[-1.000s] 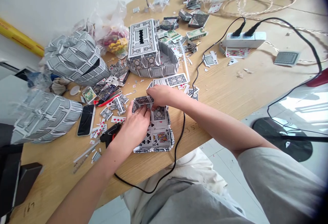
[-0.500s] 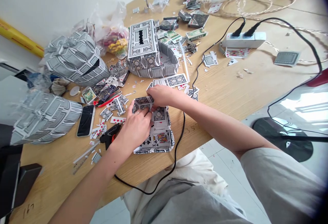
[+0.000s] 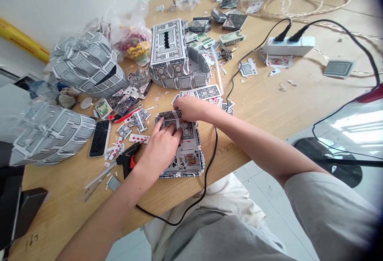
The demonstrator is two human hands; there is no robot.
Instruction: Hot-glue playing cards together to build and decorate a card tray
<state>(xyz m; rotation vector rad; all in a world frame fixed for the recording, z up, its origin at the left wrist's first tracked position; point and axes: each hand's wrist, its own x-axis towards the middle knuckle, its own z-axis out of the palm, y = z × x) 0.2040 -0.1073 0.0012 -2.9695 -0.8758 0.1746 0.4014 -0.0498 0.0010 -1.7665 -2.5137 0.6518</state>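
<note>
In front of me a shallow open box made of playing cards (image 3: pixel 188 159) lies on the table, with face cards and patterned card backs lining its inside. My left hand (image 3: pixel 160 143) reaches over its left side, fingers spread and pressed onto the cards inside near the far end. At the far wall my right hand (image 3: pixel 190 107) grips the rim, thumb inside and fingers over the outside; the fingertips are partly hidden. A black glue gun (image 3: pixel 128 159) with an orange-red part lies beside my left wrist, its front partly visible.
A larger card box with a slotted lid (image 3: pixel 167 46) stands beyond. Two woven card containers (image 3: pixel 86 63) and a phone (image 3: pixel 100 138) are on the left. Card scraps (image 3: pixel 139 121) lie scattered. A black cable (image 3: pixel 214 149) runs past the box; a power strip (image 3: pixel 289 46) sits at right.
My left hand's fingers have spread a little apart inside the box. My right hand stays at the far wall. The whole view has shifted slightly.
</note>
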